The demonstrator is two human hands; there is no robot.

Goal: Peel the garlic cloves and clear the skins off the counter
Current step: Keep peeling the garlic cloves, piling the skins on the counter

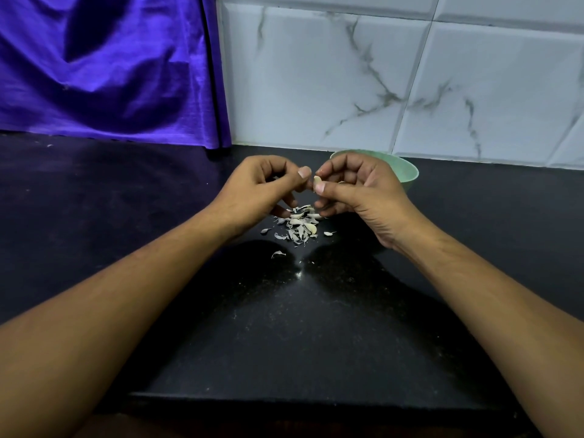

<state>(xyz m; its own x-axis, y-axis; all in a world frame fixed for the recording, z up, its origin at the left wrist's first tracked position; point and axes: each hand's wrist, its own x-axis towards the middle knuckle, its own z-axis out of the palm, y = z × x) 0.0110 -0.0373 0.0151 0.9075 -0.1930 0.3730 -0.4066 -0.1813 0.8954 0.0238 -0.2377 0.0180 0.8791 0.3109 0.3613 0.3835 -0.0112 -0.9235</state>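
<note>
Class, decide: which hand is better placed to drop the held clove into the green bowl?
Right, probably. The right hand pinches the garlic clove, and the green bowl sits just behind it, farther from the left hand.

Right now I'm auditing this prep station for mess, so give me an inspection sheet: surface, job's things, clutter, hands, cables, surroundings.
Surface: black speckled counter, dotted with small pale flecks.
Job's things: garlic clove held up between both hands; pile of garlic skins and cloves on the counter below them; green bowl behind the right hand, contents hidden.
Clutter: stray skin lying apart from the pile, nearer the person.
Hands: right hand pinches the clove; left hand, fingers curled, picks at it with thumb and forefinger.
Cables: nothing seen.
Surroundings: purple cloth hanging at back left; marbled white wall tiles behind.
</note>
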